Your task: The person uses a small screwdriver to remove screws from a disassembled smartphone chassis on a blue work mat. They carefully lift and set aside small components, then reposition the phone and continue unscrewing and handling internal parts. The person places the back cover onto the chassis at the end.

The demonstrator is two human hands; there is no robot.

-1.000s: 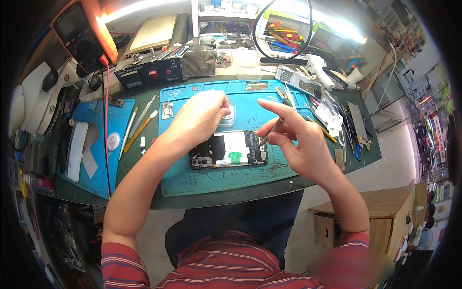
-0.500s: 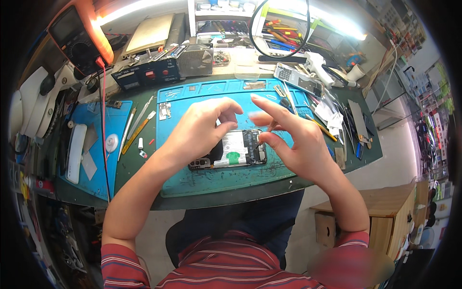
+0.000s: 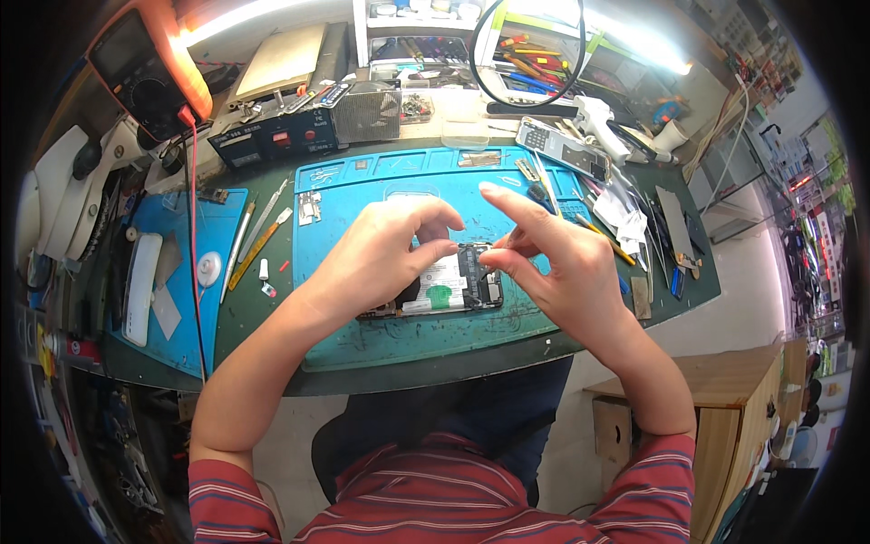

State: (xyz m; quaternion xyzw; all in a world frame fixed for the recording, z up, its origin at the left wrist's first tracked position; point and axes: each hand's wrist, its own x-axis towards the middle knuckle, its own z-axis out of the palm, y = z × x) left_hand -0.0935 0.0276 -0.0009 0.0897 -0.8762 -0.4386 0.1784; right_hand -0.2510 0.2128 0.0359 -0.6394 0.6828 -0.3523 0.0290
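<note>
A phone with its back off (image 3: 471, 292) lies on the blue work mat (image 3: 362, 349), its white-labelled battery (image 3: 439, 281) with a green patch exposed. My left hand (image 3: 385, 249) hangs over the phone's left part and covers some of it. Its thumb and forefinger curve toward each other with a gap between them, and nothing shows in it. Over the phone's upper right corner, my right hand (image 3: 557, 263) pinches thumb and fingers together, its forefinger raised. Whatever the pinch holds is too small and too hidden to name.
An orange multimeter (image 3: 149, 77) stands at the far left, near a black bench unit (image 3: 281, 136). Left of the mat lie a yellow-handled tool (image 3: 258, 249) and a white bottle (image 3: 264, 269). Tools and crumpled white paper (image 3: 621, 216) crowd the right side, below a white glue gun (image 3: 598, 122).
My left hand has shifted slightly right and down over the phone. The right hand's thumb and fingers have drawn closer together, a little to the left.
</note>
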